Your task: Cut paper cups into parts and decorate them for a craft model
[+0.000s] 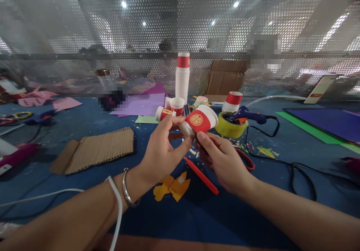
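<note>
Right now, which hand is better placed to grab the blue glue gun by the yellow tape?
Right, probably. The right hand is nearer the blue glue gun, which lies right of the held cup; the left hand would reach across. Both hold the cup, so the right must let go first.

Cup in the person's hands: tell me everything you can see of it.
The cup looks like paper: white, with a broad red band carrying a round gold emblem that faces the camera. It is tilted well over, its white right end higher than its paler lower-left end, which fingers partly cover. The left hand grips that lower-left end; the right hand's thumb presses the band's lower edge. It is held above the blue tabletop. Its inside can't be made out.
</note>
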### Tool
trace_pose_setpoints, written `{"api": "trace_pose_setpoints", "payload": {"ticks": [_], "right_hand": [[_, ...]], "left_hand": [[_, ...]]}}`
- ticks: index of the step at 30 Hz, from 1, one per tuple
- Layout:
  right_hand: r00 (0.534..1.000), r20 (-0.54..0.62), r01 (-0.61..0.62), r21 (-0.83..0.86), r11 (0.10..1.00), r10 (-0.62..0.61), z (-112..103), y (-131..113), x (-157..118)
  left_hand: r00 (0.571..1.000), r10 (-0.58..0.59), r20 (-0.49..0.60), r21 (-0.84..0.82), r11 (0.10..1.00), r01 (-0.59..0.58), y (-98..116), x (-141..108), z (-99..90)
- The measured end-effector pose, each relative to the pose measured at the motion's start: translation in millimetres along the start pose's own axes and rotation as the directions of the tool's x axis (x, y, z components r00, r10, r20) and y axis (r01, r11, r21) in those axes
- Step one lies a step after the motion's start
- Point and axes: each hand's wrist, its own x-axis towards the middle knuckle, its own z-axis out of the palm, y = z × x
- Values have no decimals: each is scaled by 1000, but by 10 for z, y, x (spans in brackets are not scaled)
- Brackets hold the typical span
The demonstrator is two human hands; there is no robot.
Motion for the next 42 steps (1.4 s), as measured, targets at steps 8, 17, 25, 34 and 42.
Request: {"api": "trace_pose_setpoints", "payload": {"ticks": [8,17,25,34,42], "right_hand": [[997,11,76,-1,997,-76,-5,-16,-17],[989,43,140,-30,990,-138,-13,-117,0],[985,78,161,-78,984,-155,-60,-95,27],[989,72,137,-58,989,-133,-35,-64,10],[996,51,80,-27,996,-79,-8,-83,15]], "left_hand": [[999,38,-25,19,999,-38,56,-40,39],[970,-239,-44,-334,919,211,121,13,78],[964,-265,-9,-369,897,243,170,25,88],[976,-216,-4,-232,950,209,211,68,2],[965,-262,-13,-220,942,253,121,84,2]]}}
